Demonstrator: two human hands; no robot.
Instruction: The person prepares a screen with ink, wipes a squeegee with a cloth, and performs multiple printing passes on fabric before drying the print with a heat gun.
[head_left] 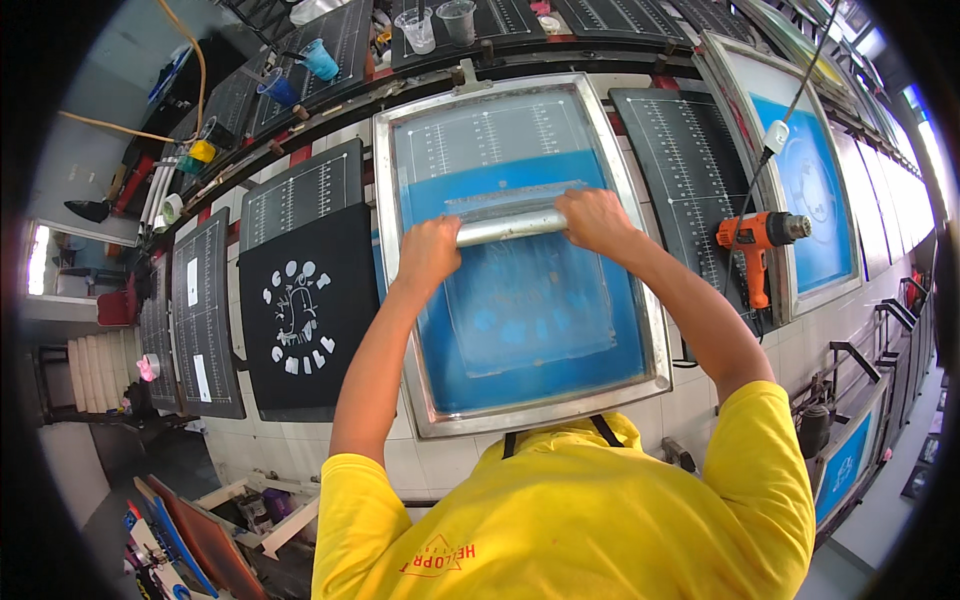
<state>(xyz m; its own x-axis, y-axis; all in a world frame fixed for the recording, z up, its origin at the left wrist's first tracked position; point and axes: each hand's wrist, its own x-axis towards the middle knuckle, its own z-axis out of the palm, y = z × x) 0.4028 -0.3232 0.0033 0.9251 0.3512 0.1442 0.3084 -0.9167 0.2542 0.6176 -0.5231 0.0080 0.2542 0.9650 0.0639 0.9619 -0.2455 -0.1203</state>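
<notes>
A metal-framed printing screen (pixel 645 300) with blue mesh lies flat on the long table in front of me. Across its upper middle rests a squeegee with a silver handle (pixel 510 227). My left hand (pixel 428 252) grips the handle's left end and my right hand (pixel 597 220) grips its right end. Whitish ink is smeared over the faint design in the mesh below the squeegee.
A black shirt with a white print (pixel 300 315) lies on the board to the left. An orange heat gun (pixel 760 240) rests on the black gridded board to the right, beside another blue screen (pixel 810 190). Plastic cups (pixel 418 28) stand along the far edge.
</notes>
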